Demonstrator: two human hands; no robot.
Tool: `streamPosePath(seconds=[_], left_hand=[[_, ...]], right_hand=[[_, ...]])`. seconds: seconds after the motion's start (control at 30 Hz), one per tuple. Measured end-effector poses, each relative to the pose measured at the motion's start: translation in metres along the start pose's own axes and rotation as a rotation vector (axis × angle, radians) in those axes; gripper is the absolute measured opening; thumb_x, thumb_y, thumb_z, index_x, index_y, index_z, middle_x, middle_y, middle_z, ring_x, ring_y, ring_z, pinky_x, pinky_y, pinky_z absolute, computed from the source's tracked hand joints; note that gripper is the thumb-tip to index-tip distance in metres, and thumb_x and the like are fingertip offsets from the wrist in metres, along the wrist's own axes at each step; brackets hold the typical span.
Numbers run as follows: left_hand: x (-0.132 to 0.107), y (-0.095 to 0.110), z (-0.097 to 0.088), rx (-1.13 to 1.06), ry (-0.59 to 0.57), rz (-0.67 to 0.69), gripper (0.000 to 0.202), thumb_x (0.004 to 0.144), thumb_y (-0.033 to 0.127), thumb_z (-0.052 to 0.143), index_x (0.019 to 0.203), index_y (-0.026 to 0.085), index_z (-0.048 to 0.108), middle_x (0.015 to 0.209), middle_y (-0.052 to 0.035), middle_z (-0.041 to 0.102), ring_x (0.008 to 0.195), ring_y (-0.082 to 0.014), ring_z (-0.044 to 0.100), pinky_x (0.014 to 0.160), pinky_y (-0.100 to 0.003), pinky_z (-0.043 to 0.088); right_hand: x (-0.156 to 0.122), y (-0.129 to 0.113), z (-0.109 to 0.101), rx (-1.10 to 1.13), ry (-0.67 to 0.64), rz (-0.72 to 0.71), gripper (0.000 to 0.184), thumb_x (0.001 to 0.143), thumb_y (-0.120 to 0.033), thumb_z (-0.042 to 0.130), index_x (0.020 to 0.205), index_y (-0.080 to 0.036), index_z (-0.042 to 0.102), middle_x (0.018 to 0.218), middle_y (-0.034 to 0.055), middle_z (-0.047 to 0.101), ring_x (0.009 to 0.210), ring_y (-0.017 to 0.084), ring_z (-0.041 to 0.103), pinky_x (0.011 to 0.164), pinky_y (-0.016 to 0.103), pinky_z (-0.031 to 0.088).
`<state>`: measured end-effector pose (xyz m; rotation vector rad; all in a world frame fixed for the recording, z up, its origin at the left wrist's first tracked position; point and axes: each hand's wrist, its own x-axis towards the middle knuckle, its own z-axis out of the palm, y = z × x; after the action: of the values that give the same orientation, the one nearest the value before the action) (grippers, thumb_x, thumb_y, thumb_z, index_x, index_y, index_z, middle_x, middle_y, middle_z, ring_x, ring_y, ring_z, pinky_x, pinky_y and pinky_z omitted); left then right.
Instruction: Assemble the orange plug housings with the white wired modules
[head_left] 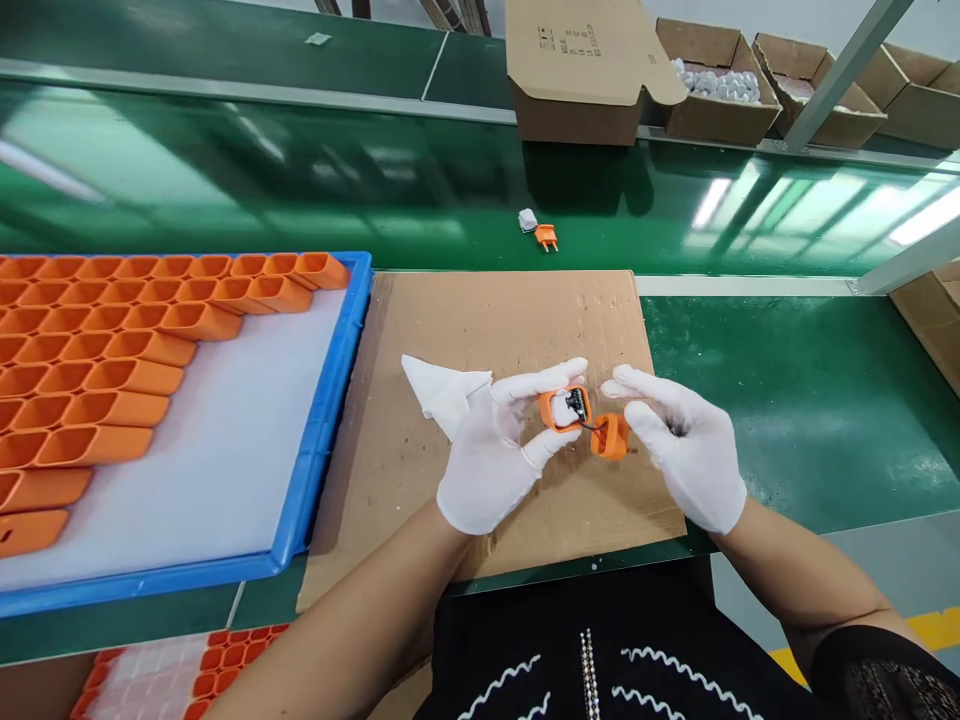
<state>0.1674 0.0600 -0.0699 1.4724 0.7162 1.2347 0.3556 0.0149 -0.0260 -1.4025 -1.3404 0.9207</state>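
My left hand [495, 450], in a white glove, grips an orange plastic housing [545, 412] between thumb and fingers. Inside its open end show a white part [564, 408] and a small black component [577, 402]. A short dark wire runs from there to an orange plug piece [611, 437] just to the right. My right hand [686, 445], also gloved, is beside that plug piece with thumb and fingers apart; whether the thumb touches it is unclear. A white cloth or paper [442, 388] lies by my left hand, partly hidden behind it.
Under my hands is a cardboard sheet [510, 310]. A blue tray [319, 430] with rows of orange housings [127, 345] stands left. Beyond lie an orange plug [547, 236] and a small white piece [527, 219]. Cardboard boxes [577, 120] line the back shelf.
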Motion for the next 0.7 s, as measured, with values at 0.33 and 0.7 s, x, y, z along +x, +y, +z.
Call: streamPosePath(seconds=[0.33, 0.7], left_hand=[[-0.0026, -0.0012, 0.003, 0.134, -0.161, 0.266, 0.052, 0.086, 0.007, 0.075, 0.13, 0.033, 0.066, 0.132, -0.0037, 0.072, 0.12, -0.0189, 0.067, 0.104, -0.038, 0.057], [-0.0029, -0.0009, 0.0033, 0.165, -0.078, 0.08, 0.036, 0.087, 0.023, 0.078, 0.122, 0.028, 0.069, 0.13, -0.008, 0.073, 0.12, -0.0242, 0.069, 0.107, -0.045, 0.057]], right_hand=[[0.0085, 0.0015, 0.0024, 0.352, -0.332, 0.469, 0.042, 0.066, -0.041, 0.084, 0.102, -0.019, 0.082, 0.072, 0.0012, 0.073, 0.057, 0.012, 0.059, 0.056, 0.029, 0.055], [0.0082, 0.0087, 0.0016, -0.045, -0.145, 0.034, 0.039, 0.082, -0.044, 0.077, 0.117, -0.026, 0.077, 0.108, 0.0062, 0.077, 0.092, 0.021, 0.072, 0.085, 0.037, 0.062]])
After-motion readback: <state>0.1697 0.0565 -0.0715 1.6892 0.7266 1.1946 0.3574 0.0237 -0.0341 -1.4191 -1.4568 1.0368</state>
